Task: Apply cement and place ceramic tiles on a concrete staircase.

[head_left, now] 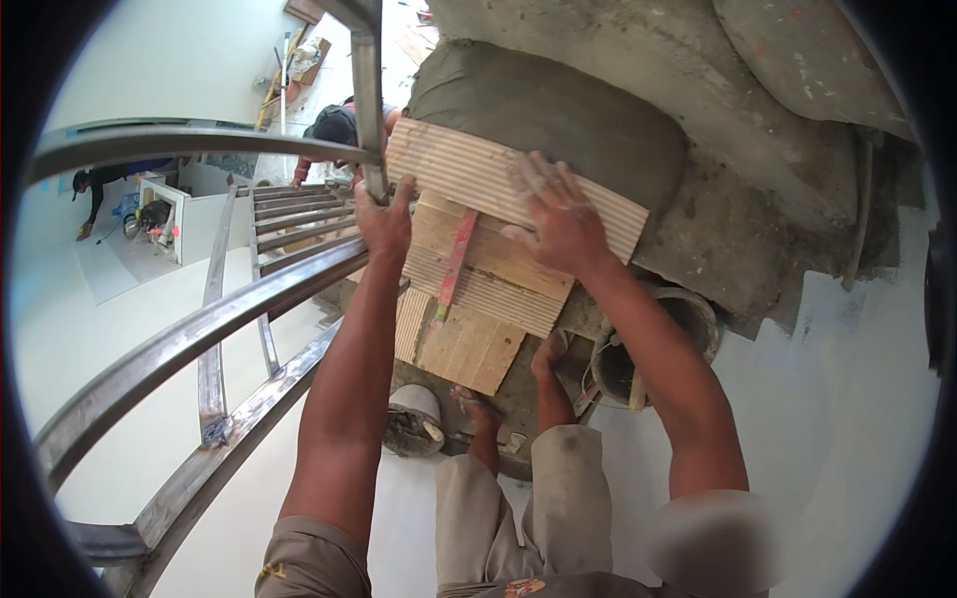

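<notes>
A long tile with a ribbed beige face (459, 159) lies on the step, against fresh grey mortar (558, 100). Across its right half my right hand (558, 214) rests palm down, open, fingers spread. My left hand (387, 221) is at the tile's near left corner, beside the foot of a metal railing post (369, 90). Its thumb and forefinger stand apart; the other fingers are partly hidden. Below, a red level (456, 264) lies over the wood-look tile (498, 261) of a lower step. Another wood-look tile (469, 349) covers the step beneath that.
Curved metal rails (199, 334) sweep along my left. A bucket (688, 319) stands by my right forearm, and a smaller pail (412, 419) is near my feet. Beyond the railing, one person (334, 125) bends close by; another person (95, 189) reaches down at far left.
</notes>
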Demonstrator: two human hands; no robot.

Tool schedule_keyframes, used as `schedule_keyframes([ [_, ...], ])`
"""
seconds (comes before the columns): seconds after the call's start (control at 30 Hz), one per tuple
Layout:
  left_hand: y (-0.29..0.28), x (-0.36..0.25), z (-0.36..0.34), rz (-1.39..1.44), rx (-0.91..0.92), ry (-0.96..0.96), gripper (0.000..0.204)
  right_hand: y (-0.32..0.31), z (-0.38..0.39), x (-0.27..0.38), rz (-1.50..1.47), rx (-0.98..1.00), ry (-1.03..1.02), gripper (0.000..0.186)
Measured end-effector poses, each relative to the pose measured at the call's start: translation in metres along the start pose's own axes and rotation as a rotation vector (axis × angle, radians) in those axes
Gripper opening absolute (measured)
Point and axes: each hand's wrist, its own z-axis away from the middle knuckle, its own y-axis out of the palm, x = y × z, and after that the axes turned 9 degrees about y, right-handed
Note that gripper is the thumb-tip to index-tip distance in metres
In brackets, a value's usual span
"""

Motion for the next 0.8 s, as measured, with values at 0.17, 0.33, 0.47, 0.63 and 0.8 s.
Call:
schedule_keyframes([
  [0.17, 0.01, -0.009, 0.001, -0.082, -0.019, -0.046, 0.048, 0.002, 0.008, -0.009, 0.09, -0.043, 0.017, 0.074],
  [0.33, 0.002, -0.016, 0.001, -0.151, -0.043, 0.026, 0.053, 0.006, 0.006, 0.0, 0.092, -0.081, 0.018, 0.072],
  [0.47, -0.002, -0.011, -0.001, -0.072, -0.033, -0.032, 0.053, 0.008, 0.006, 0.002, 0.096, -0.085, 0.01, 0.07],
  [0.63, 0.002, -0.013, 0.0, -0.084, -0.048, -0.002, 0.051, 0.005, 0.007, -0.003, 0.104, -0.078, 0.009, 0.07],
  [0.8, 0.003, -0.008, -0.002, -0.092, -0.035, -0.008, 0.051, 0.004, 0.005, -0.001, 0.084, -0.065, 0.009, 0.07],
])
